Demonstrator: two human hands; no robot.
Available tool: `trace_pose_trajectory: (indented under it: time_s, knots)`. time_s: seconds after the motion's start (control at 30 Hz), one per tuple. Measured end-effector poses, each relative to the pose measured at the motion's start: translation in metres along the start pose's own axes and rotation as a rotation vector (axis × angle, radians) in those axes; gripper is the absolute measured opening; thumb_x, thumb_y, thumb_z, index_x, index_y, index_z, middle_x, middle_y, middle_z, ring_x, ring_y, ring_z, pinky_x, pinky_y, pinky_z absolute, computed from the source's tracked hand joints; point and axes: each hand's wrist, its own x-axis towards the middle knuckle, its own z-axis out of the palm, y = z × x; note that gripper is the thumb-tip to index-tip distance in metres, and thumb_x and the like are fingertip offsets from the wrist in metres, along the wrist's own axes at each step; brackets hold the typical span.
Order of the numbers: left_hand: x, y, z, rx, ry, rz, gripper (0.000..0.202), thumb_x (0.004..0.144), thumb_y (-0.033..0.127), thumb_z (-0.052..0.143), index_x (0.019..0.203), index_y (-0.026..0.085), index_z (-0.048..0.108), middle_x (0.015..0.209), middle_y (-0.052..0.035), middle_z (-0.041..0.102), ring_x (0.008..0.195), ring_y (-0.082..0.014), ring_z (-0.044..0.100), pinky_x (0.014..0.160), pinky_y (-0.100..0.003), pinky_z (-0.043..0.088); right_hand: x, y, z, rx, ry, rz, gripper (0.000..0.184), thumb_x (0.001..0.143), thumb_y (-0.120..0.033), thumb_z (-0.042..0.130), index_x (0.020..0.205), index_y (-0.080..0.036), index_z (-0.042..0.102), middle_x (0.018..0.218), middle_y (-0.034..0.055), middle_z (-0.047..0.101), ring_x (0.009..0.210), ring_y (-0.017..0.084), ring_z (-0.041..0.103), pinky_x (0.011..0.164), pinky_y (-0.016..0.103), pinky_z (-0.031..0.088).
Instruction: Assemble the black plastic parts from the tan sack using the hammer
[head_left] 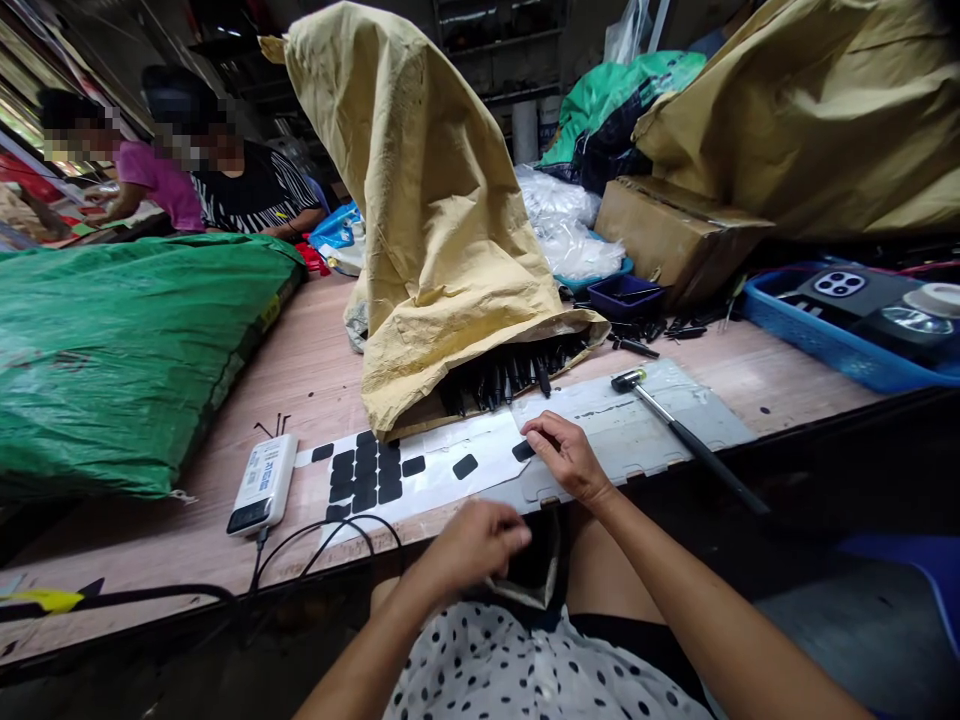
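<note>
My right hand (568, 457) is over the near edge of the worktop, fingers curled and thumb and fingertips drawn together; anything between them is hidden. Just beside its fingertips lies a black rounded square pad (523, 451) on a white sheet (442, 492). Similar pads (365, 470) form a block on that sheet, with one loose pad (465, 466) between. Below the table edge my left hand (480, 540) hovers above my lap, partly curled and smeared by motion. Close to it is a dark open container (538, 565) with a pale rim.
A tan sack (450, 220) spills black pen-like parts (510, 378). A hammer (690, 440) lies at right, its handle overhanging the edge. A white power bank (264, 480) with cables, a green sack (135, 350) and a blue basket (847, 345) surround the work area. Two people sit far left.
</note>
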Motion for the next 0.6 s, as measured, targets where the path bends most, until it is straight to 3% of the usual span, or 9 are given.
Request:
trace_pose_trajectory:
  time_s: [0.1,0.2,0.3,0.4,0.5,0.6]
  knots:
    - [0.033,0.039,-0.047,0.233,0.427,0.164,0.032,0.094,0.042,0.053,0.104,0.021,0.075,0.077,-0.003,0.072,0.07,-0.0181,0.064,0.065,-0.026,0.044,0.0,-0.001,0.0,-0.006,-0.005,-0.003,0.019,0.097,-0.032,0.053,0.093,-0.02,0.068,0.084,0.0041,0.061,0.078,0.018,0.058,0.073,0.032,0.045]
    - [0.079,0.07,-0.084,0.458,0.699,0.159,0.027,0.094,0.035,0.055,0.11,0.022,0.073,0.102,-0.0079,0.076,0.093,-0.022,0.068,0.078,-0.028,0.047,0.001,-0.001,0.0,-0.009,0.003,-0.005,0.017,0.096,-0.03,0.054,0.094,-0.02,0.068,0.084,0.004,0.061,0.079,0.018,0.057,0.073,0.033,0.045]
    - [0.122,0.091,-0.106,0.522,0.773,-0.04,0.034,0.096,0.038,0.049,0.102,0.017,0.075,0.105,-0.0167,0.075,0.1,-0.0291,0.07,0.081,-0.035,0.05,0.001,-0.001,0.0,-0.001,0.013,-0.002,0.015,0.095,-0.029,0.055,0.093,-0.021,0.067,0.083,0.0036,0.06,0.077,0.017,0.057,0.072,0.032,0.045]
    - [0.151,0.102,-0.119,0.441,0.757,-0.185,0.038,0.09,0.047,0.058,0.099,0.014,0.075,0.107,-0.0211,0.074,0.104,-0.0346,0.07,0.082,-0.038,0.051,0.002,0.0,0.0,0.005,0.009,0.002,0.014,0.095,-0.028,0.055,0.092,-0.021,0.067,0.083,0.0034,0.06,0.075,0.017,0.057,0.07,0.032,0.045]
    - [0.163,0.104,-0.128,0.293,0.715,-0.26,0.035,0.078,0.043,0.072,0.096,0.014,0.075,0.106,-0.0193,0.075,0.102,-0.0347,0.07,0.078,-0.036,0.05,0.003,0.0,0.0,0.014,0.013,0.001,0.014,0.095,-0.028,0.055,0.092,-0.021,0.066,0.083,0.0033,0.06,0.074,0.016,0.057,0.068,0.031,0.044]
    - [0.156,0.097,-0.13,0.121,0.788,-0.2,0.029,0.071,0.042,0.077,0.079,0.014,0.073,0.083,-0.0134,0.075,0.082,-0.029,0.07,0.067,-0.032,0.047,0.003,0.002,0.001,0.02,0.041,0.01,0.013,0.093,-0.029,0.055,0.088,-0.021,0.064,0.081,0.0026,0.058,0.072,0.016,0.055,0.065,0.029,0.043]
